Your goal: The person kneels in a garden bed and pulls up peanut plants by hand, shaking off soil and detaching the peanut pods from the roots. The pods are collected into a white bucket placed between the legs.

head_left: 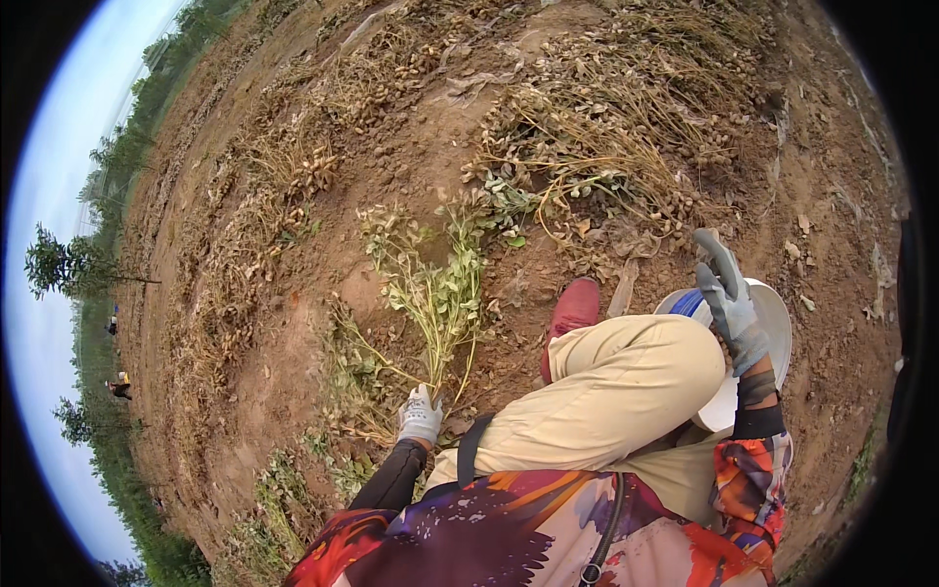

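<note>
My left hand (420,417), in a pale grey work glove, is closed on the stem bases of a green peanut plant (437,311). The plant's leafy tops spread away from me over the soil. My right hand (730,301), in a grey glove, is raised over a white bucket (778,318) beside my right leg. Its fingers are stretched out and I see nothing in them. A patch of blue shows at the bucket's far side; my hand and knee hide much of the bucket and its inside.
Dried peanut plants with pods (626,127) lie heaped ahead, and another row of them (245,235) runs along the left. Loose greenery (279,504) lies near my left arm. My red shoe (572,318) rests on the brown soil. Trees and distant people are at far left.
</note>
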`<state>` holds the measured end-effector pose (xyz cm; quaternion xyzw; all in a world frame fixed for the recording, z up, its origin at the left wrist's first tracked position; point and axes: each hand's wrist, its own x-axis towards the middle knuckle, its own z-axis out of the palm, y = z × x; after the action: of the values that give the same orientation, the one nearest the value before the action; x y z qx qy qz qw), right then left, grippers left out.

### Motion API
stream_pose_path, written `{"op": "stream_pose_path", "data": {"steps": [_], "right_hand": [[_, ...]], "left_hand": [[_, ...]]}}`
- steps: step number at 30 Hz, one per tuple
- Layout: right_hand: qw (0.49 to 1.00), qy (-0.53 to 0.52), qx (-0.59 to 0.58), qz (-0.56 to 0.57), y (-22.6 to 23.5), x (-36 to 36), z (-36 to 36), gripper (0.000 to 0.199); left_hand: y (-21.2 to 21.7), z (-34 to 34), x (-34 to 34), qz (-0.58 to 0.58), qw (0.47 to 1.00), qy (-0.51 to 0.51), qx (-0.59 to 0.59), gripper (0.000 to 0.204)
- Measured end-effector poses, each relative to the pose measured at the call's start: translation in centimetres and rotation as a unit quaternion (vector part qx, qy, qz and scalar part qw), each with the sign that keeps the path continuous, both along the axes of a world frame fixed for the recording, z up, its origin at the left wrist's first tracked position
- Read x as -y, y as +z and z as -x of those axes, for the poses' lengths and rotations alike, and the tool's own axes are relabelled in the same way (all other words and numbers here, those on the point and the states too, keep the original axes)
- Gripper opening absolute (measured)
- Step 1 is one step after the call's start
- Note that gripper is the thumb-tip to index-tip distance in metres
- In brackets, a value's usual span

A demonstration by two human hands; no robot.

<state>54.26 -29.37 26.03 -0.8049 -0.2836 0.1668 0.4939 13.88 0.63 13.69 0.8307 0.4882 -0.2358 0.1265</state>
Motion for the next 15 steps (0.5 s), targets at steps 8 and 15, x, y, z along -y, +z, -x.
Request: {"op": "stream_pose_path", "data": {"steps": [8, 15], "right_hand": [[0.998, -0.046, 0.028, 0.032, -0.2, 1.2, 0.2, 0.044], [0.994, -0.041, 0.076, 0.07, 0.4, 1.2, 1.0, 0.043]], "left_hand": [[-3.9, -1.1, 2.4, 0.089, 0.992, 0.084, 0.03, 0.072], [-3.9, 2.5, 0.0, 0.067, 0.944, 0.23, 0.227, 0.054]]}}
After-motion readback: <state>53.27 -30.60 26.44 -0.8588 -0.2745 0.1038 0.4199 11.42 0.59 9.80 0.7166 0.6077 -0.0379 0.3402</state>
